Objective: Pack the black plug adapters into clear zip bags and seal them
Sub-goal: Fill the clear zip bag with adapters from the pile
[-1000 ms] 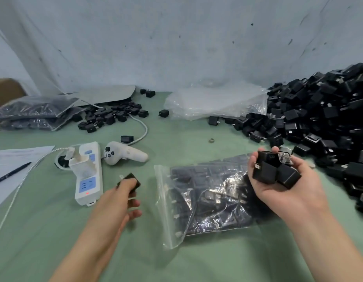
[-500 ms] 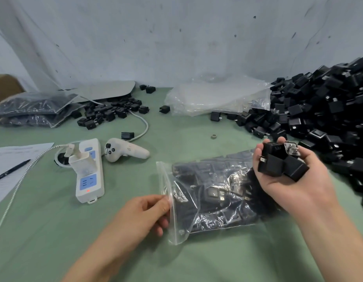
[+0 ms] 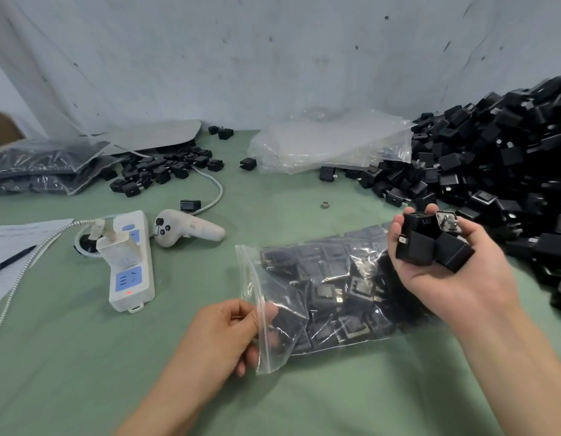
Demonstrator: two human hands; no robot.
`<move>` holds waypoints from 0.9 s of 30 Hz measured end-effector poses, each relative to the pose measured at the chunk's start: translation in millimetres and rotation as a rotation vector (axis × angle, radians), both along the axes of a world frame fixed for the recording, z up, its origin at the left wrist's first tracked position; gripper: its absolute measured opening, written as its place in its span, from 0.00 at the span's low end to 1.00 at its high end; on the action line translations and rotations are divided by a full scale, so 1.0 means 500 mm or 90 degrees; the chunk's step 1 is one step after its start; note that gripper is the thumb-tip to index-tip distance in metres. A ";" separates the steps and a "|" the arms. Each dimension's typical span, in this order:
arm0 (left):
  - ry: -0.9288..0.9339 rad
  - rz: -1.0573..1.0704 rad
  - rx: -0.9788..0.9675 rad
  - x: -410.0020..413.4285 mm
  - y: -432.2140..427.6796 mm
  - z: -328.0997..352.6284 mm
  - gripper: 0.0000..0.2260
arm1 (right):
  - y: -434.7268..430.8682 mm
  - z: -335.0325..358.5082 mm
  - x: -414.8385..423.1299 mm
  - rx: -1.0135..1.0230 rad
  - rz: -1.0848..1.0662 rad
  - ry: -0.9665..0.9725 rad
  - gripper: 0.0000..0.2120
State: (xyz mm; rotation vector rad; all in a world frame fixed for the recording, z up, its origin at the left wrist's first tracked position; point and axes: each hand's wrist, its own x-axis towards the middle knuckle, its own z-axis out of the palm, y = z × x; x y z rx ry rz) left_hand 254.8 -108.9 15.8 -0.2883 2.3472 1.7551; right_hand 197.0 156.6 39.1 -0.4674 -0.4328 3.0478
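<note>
Plug adapters (image 3: pixel 430 247), a small black cluster, sit in our right hand (image 3: pixel 455 287), held palm up over the closed end of the clear zip bag (image 3: pixel 329 297). The bag lies on the green tabletop (image 3: pixel 84 372), already well filled. We judge we are mid-loading. Our left hand (image 3: pixel 222 335) pinches the bag's mouth edge between thumb and curled fingers (image 3: pixel 251 357). Next, the mouth needs spreading wide, and the right hand must cross to it and tip the cluster in. Our right fingers cup the adapters, the forearm reaching in from lower right. The loose pile (image 3: pixel 493 171) lies just beyond.
</note>
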 end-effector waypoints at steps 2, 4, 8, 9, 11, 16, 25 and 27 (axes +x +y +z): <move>-0.005 -0.040 -0.025 0.003 -0.012 -0.002 0.14 | 0.000 -0.001 0.001 0.002 -0.001 0.001 0.11; -0.038 -0.103 -0.036 0.010 -0.026 0.000 0.14 | 0.000 -0.001 0.003 0.004 -0.001 0.001 0.11; -0.068 -0.030 0.072 0.000 -0.047 0.010 0.14 | -0.002 0.001 0.004 0.007 -0.001 0.003 0.10; -0.055 0.040 0.130 -0.005 -0.050 0.012 0.12 | -0.003 0.002 0.005 0.007 -0.002 0.003 0.10; -0.039 0.078 0.202 -0.008 -0.047 0.021 0.15 | -0.005 0.003 0.005 0.009 -0.004 0.001 0.10; -0.080 -0.094 0.153 0.016 -0.010 0.037 0.27 | -0.012 0.003 0.004 0.007 0.004 -0.001 0.10; -0.099 -0.177 0.169 0.020 -0.002 0.038 0.17 | -0.020 0.002 0.004 -0.002 0.021 0.010 0.10; -0.105 -0.188 0.182 0.019 -0.005 0.038 0.17 | -0.026 0.001 0.005 0.000 0.028 0.008 0.10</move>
